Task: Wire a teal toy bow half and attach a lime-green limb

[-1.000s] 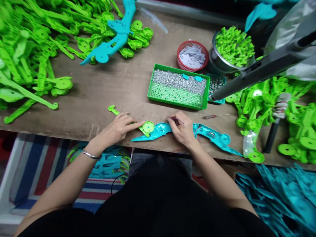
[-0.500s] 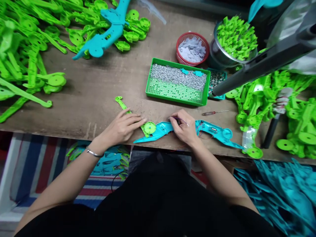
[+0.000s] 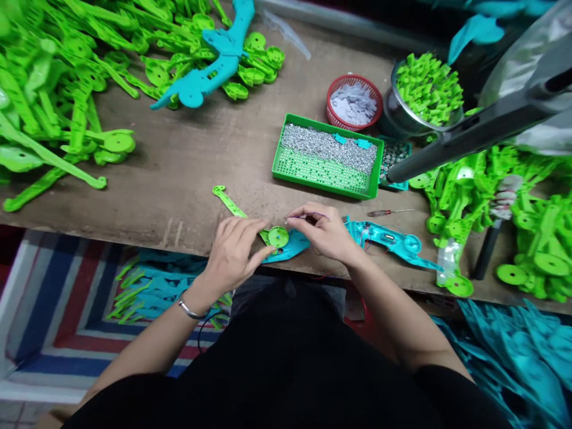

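A turquoise plastic shell [image 3: 292, 244] lies along the table's front edge, with a green plastic lever [image 3: 230, 202] that has a round disc at its left part. My left hand [image 3: 235, 247] is curled over the lever, fingers across its arm and thumb beside the disc, by the shell's left tip. Above the shell's middle, my right hand [image 3: 324, 232] pinches a thin purple wire [image 3: 315, 214]; its end points toward the disc. Fine wires and small fittings show in the right turquoise section [image 3: 379, 234]. My right hand hides the middle of the shell.
Beyond the hands stands a green tray [image 3: 326, 185] of small metal parts, near a red basket [image 3: 330, 113] of white pieces and a metal bowl [image 3: 395, 98] of green pieces. A screwdriver [image 3: 379, 213] lies right. Green levers [image 3: 80, 113] pile up left. A dark pole [image 3: 447, 140] slants in.
My left hand has moved right and closer to the disc, its thumb now at the shell's tip. My right hand has shifted slightly left with the wire. The whole view has also shifted.
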`<state>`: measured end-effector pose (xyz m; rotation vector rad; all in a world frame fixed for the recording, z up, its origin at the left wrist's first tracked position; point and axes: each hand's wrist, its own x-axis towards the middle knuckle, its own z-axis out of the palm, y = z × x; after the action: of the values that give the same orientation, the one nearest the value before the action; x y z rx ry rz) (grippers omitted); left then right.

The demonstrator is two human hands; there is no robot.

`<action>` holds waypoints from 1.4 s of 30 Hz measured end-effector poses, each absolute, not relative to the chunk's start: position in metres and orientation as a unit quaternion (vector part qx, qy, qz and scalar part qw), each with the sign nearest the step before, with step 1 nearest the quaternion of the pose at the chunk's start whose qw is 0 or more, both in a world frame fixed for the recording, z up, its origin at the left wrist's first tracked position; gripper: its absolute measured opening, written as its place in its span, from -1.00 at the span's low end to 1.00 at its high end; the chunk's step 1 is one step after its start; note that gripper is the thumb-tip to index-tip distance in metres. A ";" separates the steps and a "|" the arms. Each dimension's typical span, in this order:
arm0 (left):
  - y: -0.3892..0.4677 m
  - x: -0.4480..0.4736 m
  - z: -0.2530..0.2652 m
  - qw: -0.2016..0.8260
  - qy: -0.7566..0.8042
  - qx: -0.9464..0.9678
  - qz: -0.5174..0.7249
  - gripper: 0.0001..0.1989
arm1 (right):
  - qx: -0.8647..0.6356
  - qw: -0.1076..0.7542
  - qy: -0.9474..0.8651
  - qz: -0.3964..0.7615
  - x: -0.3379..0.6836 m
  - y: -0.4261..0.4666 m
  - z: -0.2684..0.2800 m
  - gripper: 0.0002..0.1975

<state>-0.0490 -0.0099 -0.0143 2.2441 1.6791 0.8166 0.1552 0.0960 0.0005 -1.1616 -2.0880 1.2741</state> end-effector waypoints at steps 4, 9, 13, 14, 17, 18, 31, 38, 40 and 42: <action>-0.011 -0.036 -0.011 0.091 0.645 0.697 0.300 -0.77 | -0.356 0.183 -0.759 0.514 0.132 0.094 0.013 -0.87; -0.013 -0.035 -0.018 0.074 0.675 0.664 0.313 -0.82 | -0.343 0.147 -0.738 0.563 0.119 0.095 0.008 -0.81; -0.014 -0.037 -0.025 0.040 0.705 0.634 0.315 -0.81 | -0.370 0.113 -0.662 0.642 0.111 0.095 0.001 -0.82; -0.015 -0.037 -0.026 0.028 0.706 0.636 0.310 -0.82 | -0.378 0.111 -0.654 0.646 0.109 0.095 -0.001 -0.82; -0.016 -0.038 -0.028 0.004 0.701 0.655 0.283 -0.81 | -0.394 0.124 -0.672 0.615 0.102 0.095 -0.005 -0.81; -0.017 -0.039 -0.029 0.011 0.702 0.656 0.277 -0.80 | -0.396 0.124 -0.687 0.596 0.101 0.096 -0.007 -0.82; -0.032 -0.041 -0.048 0.424 0.675 0.287 0.531 -0.57 | -0.421 0.098 -0.782 0.450 0.092 0.098 -0.015 -0.89; -0.022 -0.037 -0.048 0.457 0.648 0.227 0.566 -0.48 | -0.421 0.095 -0.791 0.433 0.085 0.096 -0.017 -0.87; -0.019 -0.036 -0.048 0.461 0.640 0.205 0.580 -0.43 | -0.417 0.097 -0.789 0.439 0.086 0.096 -0.018 -0.87; -0.016 -0.034 -0.048 0.471 0.632 0.187 0.587 -0.41 | -0.416 0.103 -0.787 0.444 0.087 0.097 -0.019 -0.87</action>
<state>-0.0341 -0.0164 -0.0478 0.4582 1.5475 1.4378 0.0874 0.0967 -0.0191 -1.2276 -2.3230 1.3102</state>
